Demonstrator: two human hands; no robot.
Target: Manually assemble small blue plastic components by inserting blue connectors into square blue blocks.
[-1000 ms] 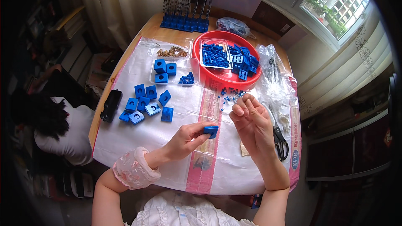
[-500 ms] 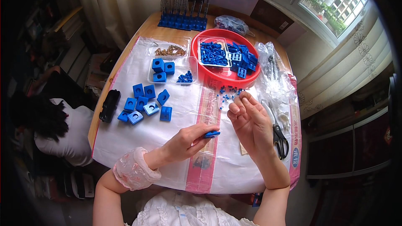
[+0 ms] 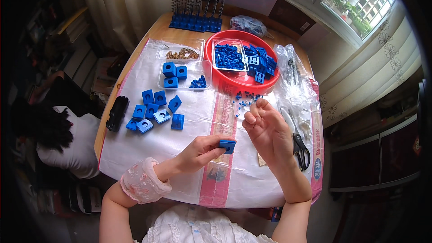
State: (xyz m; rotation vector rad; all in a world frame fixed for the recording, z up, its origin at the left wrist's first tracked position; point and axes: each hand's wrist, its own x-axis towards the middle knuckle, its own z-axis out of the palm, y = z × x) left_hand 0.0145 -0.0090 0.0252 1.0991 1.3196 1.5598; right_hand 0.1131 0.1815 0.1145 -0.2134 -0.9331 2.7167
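Observation:
Between the thumb and fingers of my left hand is a square blue plastic block, a dark hole showing in its face. My right hand is raised to the right of it, fingers curled and pressed together; whatever they hold, if anything, is too small to make out. Just beyond that hand, small blue and pale bits lie scattered on the cloth. To the left, several similar blue blocks with round holes lie in a loose group.
A red basin holds blue parts and a clear box. Clear trays contain blue blocks, small blue pieces and brass-coloured screws. Black-handled scissors and plastic bags lie right. Blue stands with springs are behind; a person is at left.
My left hand has tilted the blue block, so its flat face with the hole now shows instead of its thin edge. My right hand has shifted slightly left, its fingers curling further.

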